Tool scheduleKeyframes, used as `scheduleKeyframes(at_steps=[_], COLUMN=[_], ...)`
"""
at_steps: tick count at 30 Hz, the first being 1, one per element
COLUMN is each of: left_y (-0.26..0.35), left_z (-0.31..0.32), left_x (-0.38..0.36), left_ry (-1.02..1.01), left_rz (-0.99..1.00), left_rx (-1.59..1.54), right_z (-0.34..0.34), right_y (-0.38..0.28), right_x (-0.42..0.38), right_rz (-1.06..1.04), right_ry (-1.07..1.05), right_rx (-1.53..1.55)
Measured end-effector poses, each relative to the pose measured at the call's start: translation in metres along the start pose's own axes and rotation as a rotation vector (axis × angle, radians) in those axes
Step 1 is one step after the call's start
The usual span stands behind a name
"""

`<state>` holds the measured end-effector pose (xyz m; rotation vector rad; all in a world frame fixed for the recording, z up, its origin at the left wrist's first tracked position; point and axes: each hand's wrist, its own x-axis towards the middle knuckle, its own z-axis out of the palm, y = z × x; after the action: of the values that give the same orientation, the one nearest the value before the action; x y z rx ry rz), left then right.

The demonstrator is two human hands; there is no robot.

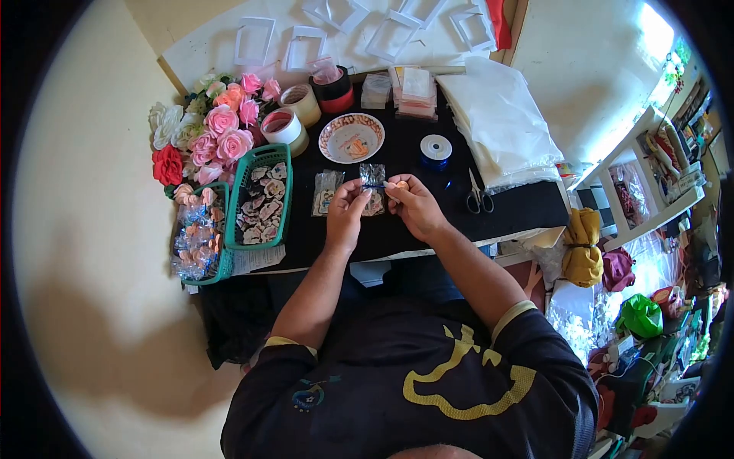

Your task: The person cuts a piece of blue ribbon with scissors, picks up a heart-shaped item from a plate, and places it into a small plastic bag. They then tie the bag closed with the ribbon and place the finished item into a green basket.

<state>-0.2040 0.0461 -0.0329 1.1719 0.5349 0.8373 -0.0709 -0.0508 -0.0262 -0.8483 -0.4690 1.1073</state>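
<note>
My left hand (346, 214) pinches one end of a short dark blue ribbon (373, 186). The other end is between the thumb and fingers of my right hand (417, 208), where a small peach-coloured piece also shows, too small to make out. Right under the ribbon lies a small clear plastic packet (372, 173) on the black cloth. Beside my left hand is a second clear packet (327, 187) with small printed pieces inside. A spool of blue ribbon (436, 149) stands beyond my right hand, and black-handled scissors (479, 197) lie to its right.
Left are a green basket (284, 200) of small cut-outs, another green basket (225, 252) of peach flowers, and artificial roses (222, 130). Tape rolls (284, 128), a patterned bowl (351, 138) and plastic sheets (501, 122) lie farther back. White frames (306, 47) rest behind.
</note>
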Motion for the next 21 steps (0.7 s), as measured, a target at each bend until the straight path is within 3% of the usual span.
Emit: scheduleKeyframes(at_steps=[21], left_y=[-0.008], left_z=[-0.004], left_x=[0.002], left_ry=[0.005], left_rz=[0.073], left_rx=[-0.033], right_z=[-0.001], right_y=[0.005], right_x=[0.001], right_rz=[-0.046], right_ry=[0.039], right_rx=[-0.049])
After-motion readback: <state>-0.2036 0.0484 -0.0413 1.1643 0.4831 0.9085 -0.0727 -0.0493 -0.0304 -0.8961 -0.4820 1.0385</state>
